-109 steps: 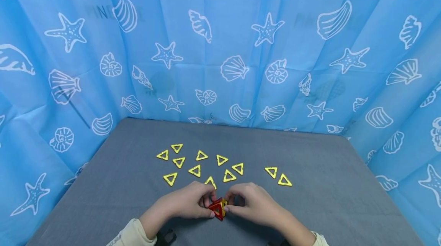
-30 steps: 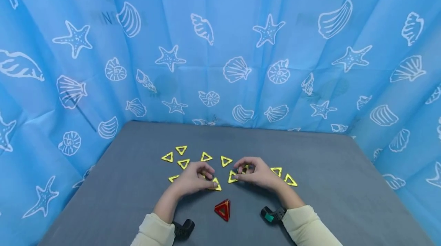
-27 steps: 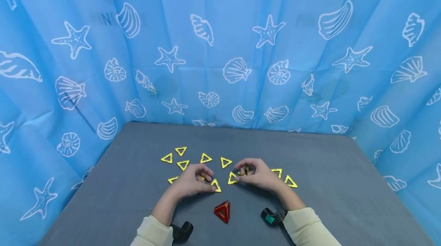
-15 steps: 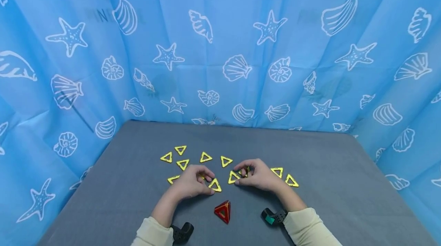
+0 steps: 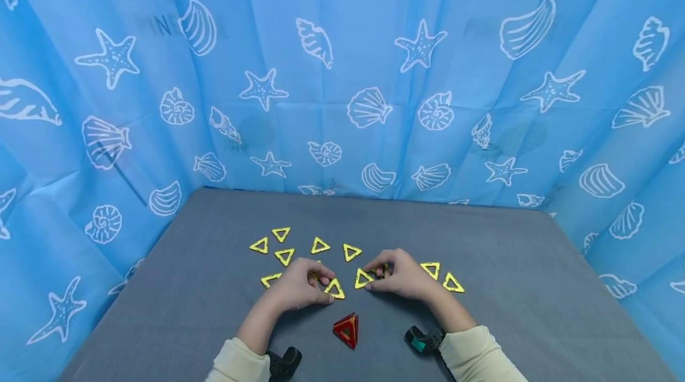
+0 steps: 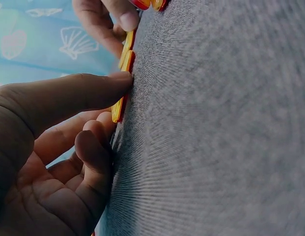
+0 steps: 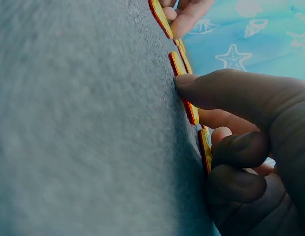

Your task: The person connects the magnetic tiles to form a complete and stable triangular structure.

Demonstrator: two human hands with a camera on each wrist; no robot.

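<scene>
In the head view a small red and yellow pyramid (image 5: 346, 329) of triangle tiles stands alone on the grey table (image 5: 508, 287), near the front. Just behind it, my left hand (image 5: 302, 284) curls around a flat yellow triangle (image 5: 334, 288), thumb at its near edge. In the left wrist view the thumb (image 6: 113, 83) and the curled fingers (image 6: 93, 142) flank that triangle's edge (image 6: 119, 107). My right hand (image 5: 398, 275) pinches another yellow triangle (image 5: 364, 278). The right wrist view has its thumb (image 7: 201, 88) pressed beside that tile's edge (image 7: 192, 112).
Several more yellow triangles lie flat behind and beside the hands, from the far left one (image 5: 260, 246) to the far right one (image 5: 452, 282). A blue curtain (image 5: 342, 72) with shells and starfish closes in the table's back and sides.
3.6 s ago both hands held the pyramid; now it stands free and the hands have moved back to the loose triangles. Over the last second they have barely shifted.
</scene>
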